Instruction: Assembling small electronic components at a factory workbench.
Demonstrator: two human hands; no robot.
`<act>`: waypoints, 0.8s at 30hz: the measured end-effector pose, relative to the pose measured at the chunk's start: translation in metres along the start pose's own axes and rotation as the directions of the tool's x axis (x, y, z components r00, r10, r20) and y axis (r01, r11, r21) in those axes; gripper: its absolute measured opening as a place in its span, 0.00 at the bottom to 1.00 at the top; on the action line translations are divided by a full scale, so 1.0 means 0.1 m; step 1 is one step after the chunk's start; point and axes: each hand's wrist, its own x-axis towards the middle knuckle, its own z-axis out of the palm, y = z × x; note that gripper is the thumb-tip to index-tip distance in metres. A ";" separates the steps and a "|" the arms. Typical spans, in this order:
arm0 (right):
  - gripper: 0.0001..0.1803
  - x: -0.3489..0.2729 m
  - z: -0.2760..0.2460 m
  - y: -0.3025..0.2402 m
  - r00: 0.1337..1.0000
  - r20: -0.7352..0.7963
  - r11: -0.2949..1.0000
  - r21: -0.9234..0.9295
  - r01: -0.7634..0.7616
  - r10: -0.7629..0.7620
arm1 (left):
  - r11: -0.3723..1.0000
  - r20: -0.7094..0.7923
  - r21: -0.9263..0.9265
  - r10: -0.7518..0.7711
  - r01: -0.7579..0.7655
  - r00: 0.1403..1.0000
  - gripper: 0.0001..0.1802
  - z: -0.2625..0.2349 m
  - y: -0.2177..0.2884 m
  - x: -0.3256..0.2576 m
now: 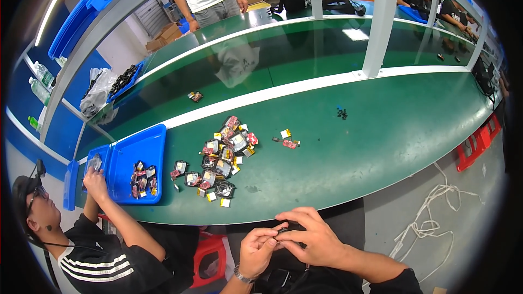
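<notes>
My left hand, a watch on its wrist, pinches a small black part just off the table's near edge. The fingertips of my right hand close on the same part from the other side, with its index finger arched above. Fingers cover most of the part, so its exact kind is hidden. Beyond my hands, to the left, lies a heap of small electronic assemblies with black housings, red circuit boards and silver battery cells. A loose red circuit board with a wired battery cell lies right of the heap.
A cluster of tiny black pieces sits farther back on the green table. At left, a co-worker reaches into a blue tray holding more assemblies. A white upright post rises behind. Red stools and white cables are on the floor.
</notes>
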 end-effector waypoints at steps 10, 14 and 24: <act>0.14 0.00 0.00 0.00 0.999 0.003 0.997 0.066 -0.043 0.043 | 0.996 0.019 -0.084 0.015 -0.013 1.000 0.12 0.01 -0.01 0.03; 0.14 0.01 0.00 0.00 0.998 0.019 0.996 0.058 -0.065 0.064 | 0.994 0.007 -0.112 0.014 -0.013 1.000 0.12 -0.01 -0.03 0.03; 0.14 0.06 0.03 -0.02 0.998 0.055 0.994 0.101 -0.043 0.038 | 0.998 -0.016 -0.025 0.049 -0.049 0.999 0.11 -0.01 -0.03 0.00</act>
